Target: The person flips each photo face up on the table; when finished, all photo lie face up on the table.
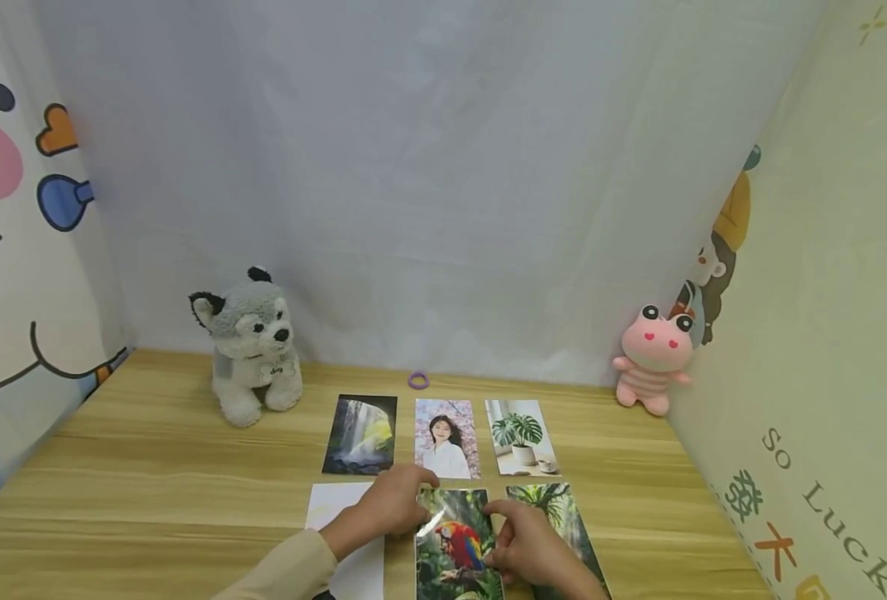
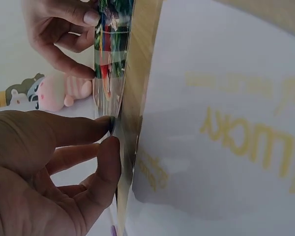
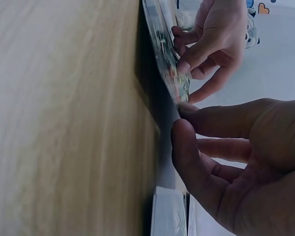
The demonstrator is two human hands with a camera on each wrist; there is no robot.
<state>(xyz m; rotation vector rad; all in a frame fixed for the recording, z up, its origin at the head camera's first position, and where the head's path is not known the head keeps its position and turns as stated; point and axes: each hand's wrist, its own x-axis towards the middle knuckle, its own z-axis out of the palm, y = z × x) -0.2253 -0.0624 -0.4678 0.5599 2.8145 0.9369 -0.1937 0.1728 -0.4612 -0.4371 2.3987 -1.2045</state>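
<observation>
A glossy picture card of a red parrot among green leaves (image 1: 454, 542) lies at the near middle of the table, between both hands. My left hand (image 1: 394, 504) pinches it near the upper left corner; in the left wrist view, the thumb and a finger of that left hand (image 2: 49, 169) meet at the card's edge. On the opposite side my right hand (image 1: 529, 546) grips the right edge, and the right wrist view has this right hand (image 3: 246, 157) with thumb and finger closed on it. Part of a white sheet (image 1: 368, 567) with faint yellow lettering sits under the left forearm.
Farther back stand a row of a waterfall picture (image 1: 361, 433), a portrait picture (image 1: 447, 437) and a plant picture (image 1: 522, 437). A jungle picture (image 1: 571, 525) lies partly behind the right hand. Beyond are a purple ring (image 1: 418, 381), a plush husky (image 1: 256, 350) and a pink plush frog (image 1: 653, 358).
</observation>
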